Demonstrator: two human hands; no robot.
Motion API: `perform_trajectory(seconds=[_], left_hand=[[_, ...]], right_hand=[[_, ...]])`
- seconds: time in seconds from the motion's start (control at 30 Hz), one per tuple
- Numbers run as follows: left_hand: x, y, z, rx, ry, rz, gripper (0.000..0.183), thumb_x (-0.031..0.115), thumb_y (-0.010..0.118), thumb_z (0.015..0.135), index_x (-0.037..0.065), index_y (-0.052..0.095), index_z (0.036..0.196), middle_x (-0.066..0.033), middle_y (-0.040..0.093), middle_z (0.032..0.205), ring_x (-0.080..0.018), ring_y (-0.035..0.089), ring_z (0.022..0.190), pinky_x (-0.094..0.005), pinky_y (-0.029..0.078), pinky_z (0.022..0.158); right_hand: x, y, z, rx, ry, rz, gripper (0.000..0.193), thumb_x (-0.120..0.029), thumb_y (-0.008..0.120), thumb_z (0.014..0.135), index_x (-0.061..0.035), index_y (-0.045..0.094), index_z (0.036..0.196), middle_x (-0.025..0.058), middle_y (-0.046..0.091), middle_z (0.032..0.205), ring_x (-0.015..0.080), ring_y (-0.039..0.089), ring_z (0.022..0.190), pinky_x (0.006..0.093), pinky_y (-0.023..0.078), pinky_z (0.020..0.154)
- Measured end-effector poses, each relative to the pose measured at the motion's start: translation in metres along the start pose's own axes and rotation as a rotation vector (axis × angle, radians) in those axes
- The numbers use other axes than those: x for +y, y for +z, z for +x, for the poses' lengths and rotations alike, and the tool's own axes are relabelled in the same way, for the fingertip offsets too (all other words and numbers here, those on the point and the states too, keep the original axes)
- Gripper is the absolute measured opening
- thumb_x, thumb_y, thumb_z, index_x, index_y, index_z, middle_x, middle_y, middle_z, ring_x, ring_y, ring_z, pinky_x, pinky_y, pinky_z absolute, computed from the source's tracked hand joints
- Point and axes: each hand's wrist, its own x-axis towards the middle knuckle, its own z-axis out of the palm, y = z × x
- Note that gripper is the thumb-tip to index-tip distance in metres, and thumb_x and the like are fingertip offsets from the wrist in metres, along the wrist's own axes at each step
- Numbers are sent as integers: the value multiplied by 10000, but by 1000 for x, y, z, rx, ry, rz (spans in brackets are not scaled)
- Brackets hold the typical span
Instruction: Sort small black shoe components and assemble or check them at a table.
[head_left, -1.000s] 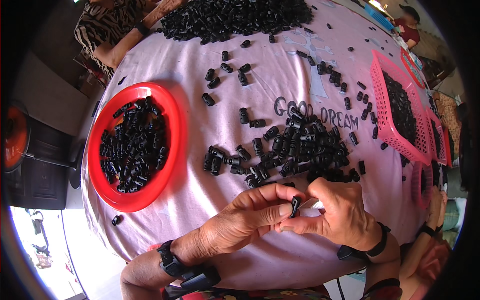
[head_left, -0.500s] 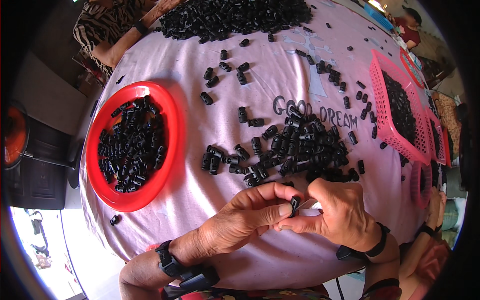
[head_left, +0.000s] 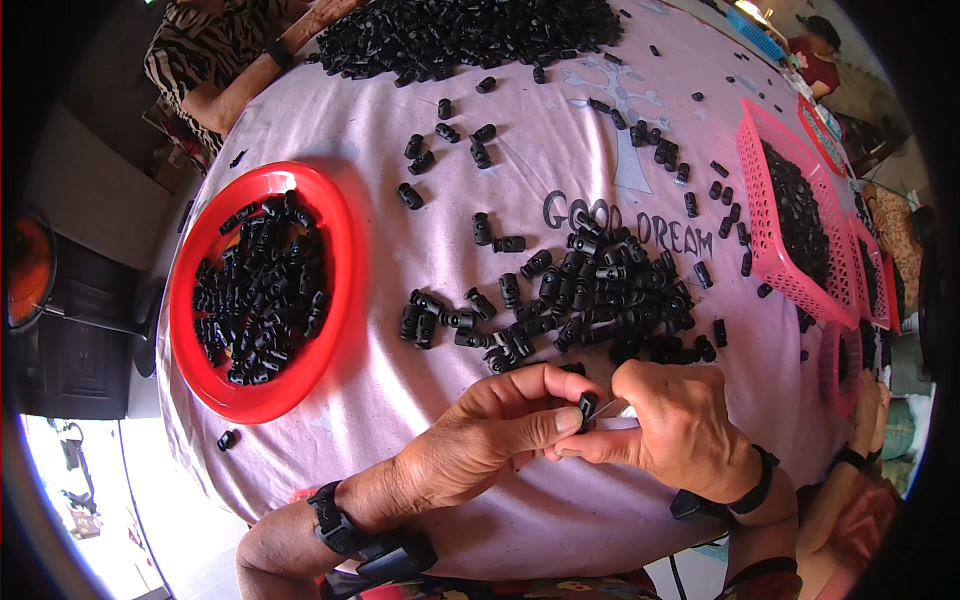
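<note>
My left hand point(head_left: 465, 445) pinches a small black plastic cord lock point(head_left: 587, 406) between thumb and forefinger. Close against it, my right hand point(head_left: 685, 425) is closed around a thin pale piece point(head_left: 618, 409) that points at the cord lock; its kind is mostly hidden by the fingers. The two hands nearly touch at the thumbs. Just beyond them lies a loose pile of black cord locks point(head_left: 600, 290) on the pink tablecloth point(head_left: 400, 280). To the left, a red round tray point(head_left: 345, 300) holds many more of them.
A large heap of black parts point(head_left: 470, 35) covers the far side, beside a person's arm point(head_left: 225, 100). Pink baskets of black pieces, one a tall basket point(head_left: 755, 190), line the right edge. Single cord locks lie scattered between. Another person's forearm point(head_left: 840, 500) is at lower right.
Both hands keep the same grip and place. The thin pale piece shows at a slightly different angle beside the cord lock, and the whole view has shifted very slightly.
</note>
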Motion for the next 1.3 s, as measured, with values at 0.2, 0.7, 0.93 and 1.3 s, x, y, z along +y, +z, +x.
perform_trajectory(seconds=[0.2, 0.7, 0.93, 1.3], left_hand=[[-2, -2, 0, -4, 15, 6, 278, 112, 586, 922, 62, 552, 1193, -12, 607, 1022, -73, 557, 860, -230, 452, 755], [-1, -2, 0, -1, 6, 14, 262, 96, 584, 919, 55, 558, 1177, -34, 612, 1068, -101, 579, 934, -253, 458, 818], [-2, -3, 1, -14, 2, 32, 259, 97, 584, 921, 55, 557, 1175, -30, 609, 1049, -96, 573, 908, -251, 456, 805], [-1, 0, 0, 1, 25, 6, 267, 110, 596, 915, 56, 563, 1175, -17, 612, 1033, -83, 564, 876, -242, 453, 788]], right_hand=[[1, 1, 0, 6, -15, -7, 551, -496, 797, 656, -73, 445, 623, 44, 492, 533, 211, 541, 433, 322, 428, 409], [1, 1, 1, -13, -35, 2, 546, -501, 790, 663, -74, 451, 639, 50, 497, 538, 211, 543, 440, 321, 429, 414], [4, 2, -1, -27, -33, 44, 496, -492, 736, 741, -98, 446, 664, 51, 490, 538, 217, 541, 451, 319, 418, 415], [2, 2, -1, -32, -33, 24, 531, -496, 783, 674, -71, 468, 626, 56, 509, 529, 205, 540, 436, 321, 418, 411]])
